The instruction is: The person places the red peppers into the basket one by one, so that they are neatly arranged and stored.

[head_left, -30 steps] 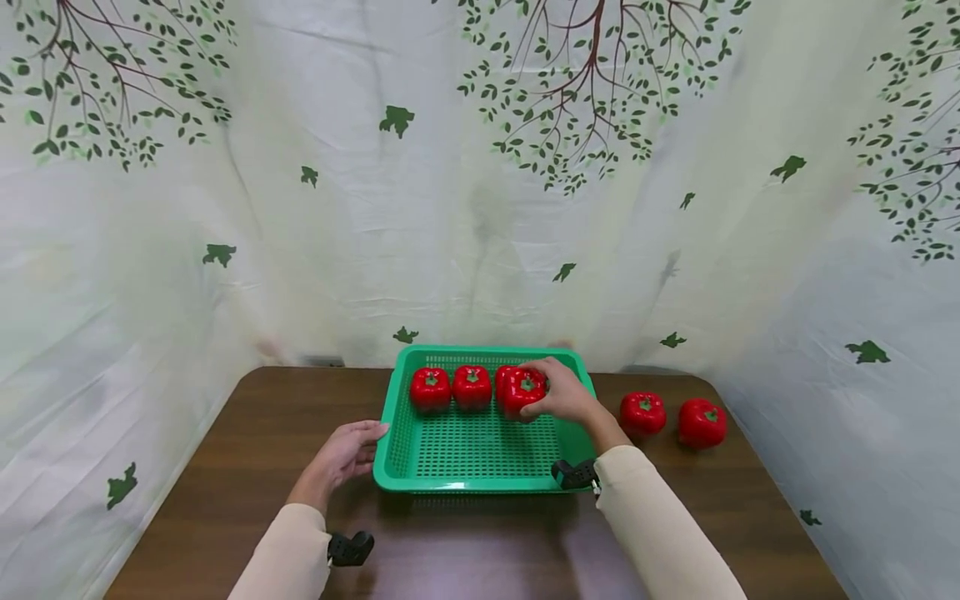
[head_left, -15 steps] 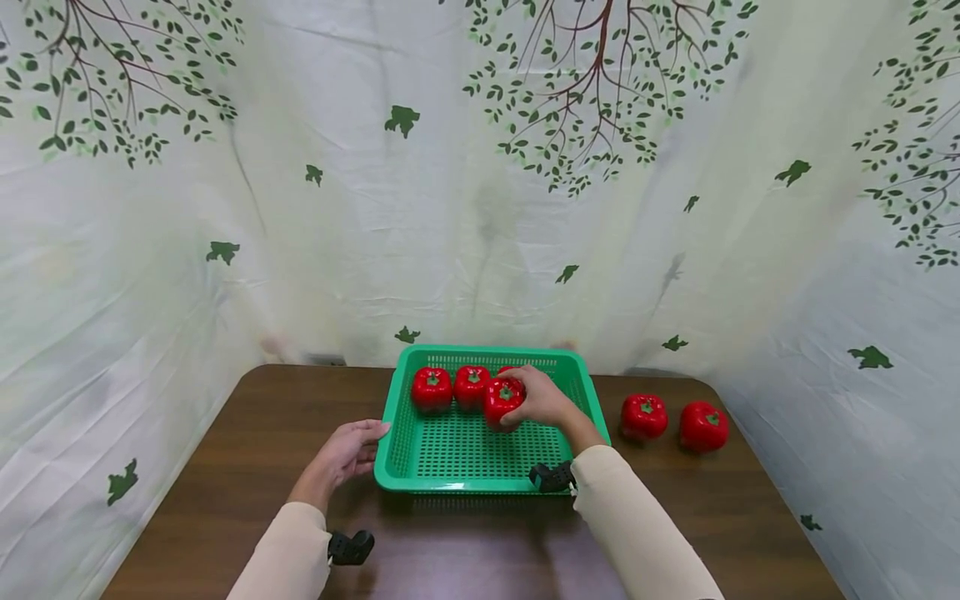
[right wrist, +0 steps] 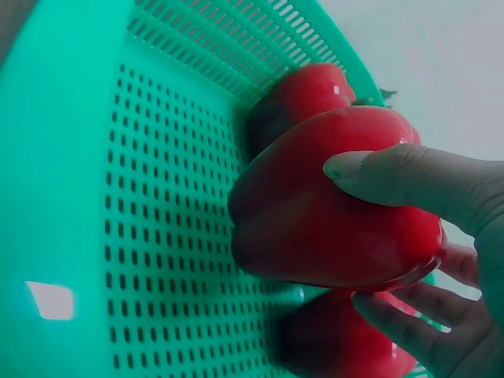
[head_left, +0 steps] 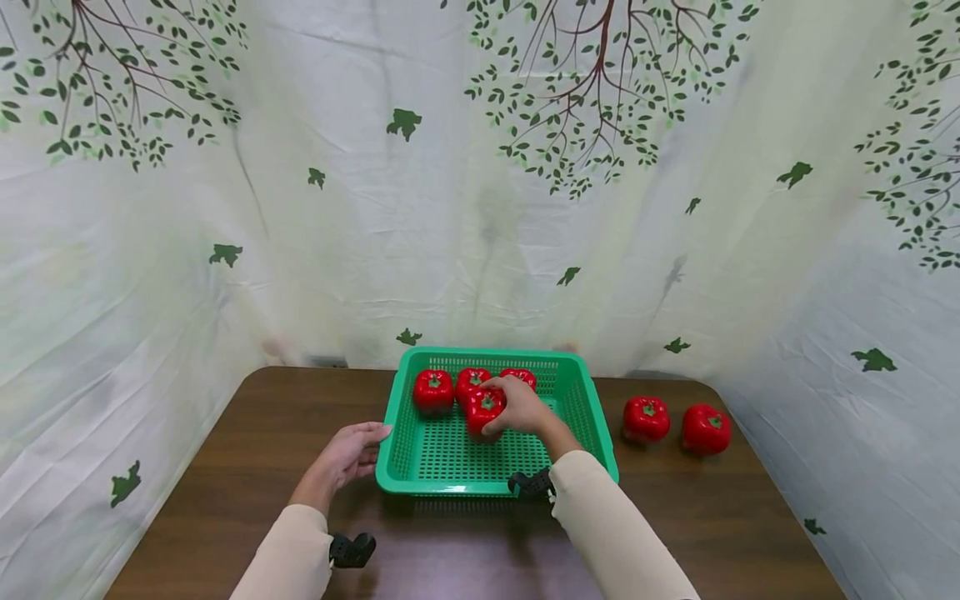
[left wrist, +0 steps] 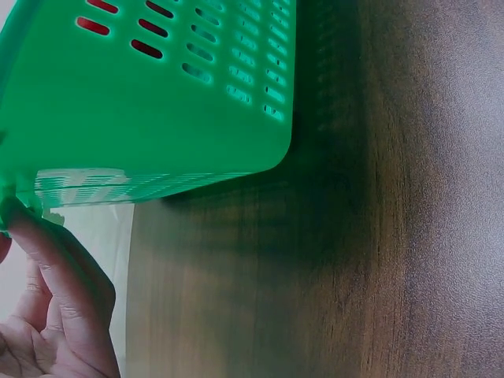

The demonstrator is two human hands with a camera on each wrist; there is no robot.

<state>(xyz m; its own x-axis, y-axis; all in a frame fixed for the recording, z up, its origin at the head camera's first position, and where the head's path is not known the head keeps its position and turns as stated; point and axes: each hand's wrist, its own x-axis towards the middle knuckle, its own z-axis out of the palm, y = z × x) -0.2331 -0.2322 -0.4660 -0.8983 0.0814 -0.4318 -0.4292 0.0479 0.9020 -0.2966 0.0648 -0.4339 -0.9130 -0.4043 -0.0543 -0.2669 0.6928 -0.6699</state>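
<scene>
Cream sleeves (head_left: 622, 525) at the near edge, folks, and a black device (head_left: 352, 551) on the wrist just below the left hand (head_left: 352, 451)! That hand pinches the side rim of the green basket (head_left: 450, 489), its fingers outside the wall.

Over to the right hand (head_left: 521, 407): it's spread just wide enough to wrap a glossy red pepper (head_left: 482, 418), thumb on one side, fingers on the other. Stem up, that pepper sits inside the basket's walls; whether its base touches the mesh floor, I can't tell.

Beyond that hand, three more in a row: the left pepper (head_left: 433, 392) off to its left, the middle pepper (head_left: 471, 381) partly hidden behind the held one, the right pepper (head_left: 520, 377) past the knuckles.

Right of the hand, on the brown table (head_left: 450, 554), the inner pepper (head_left: 646, 419) and outer pepper (head_left: 706, 430) stand apart. Farthest off, a pale leaf-printed backdrop (head_left: 480, 267)!
</scene>
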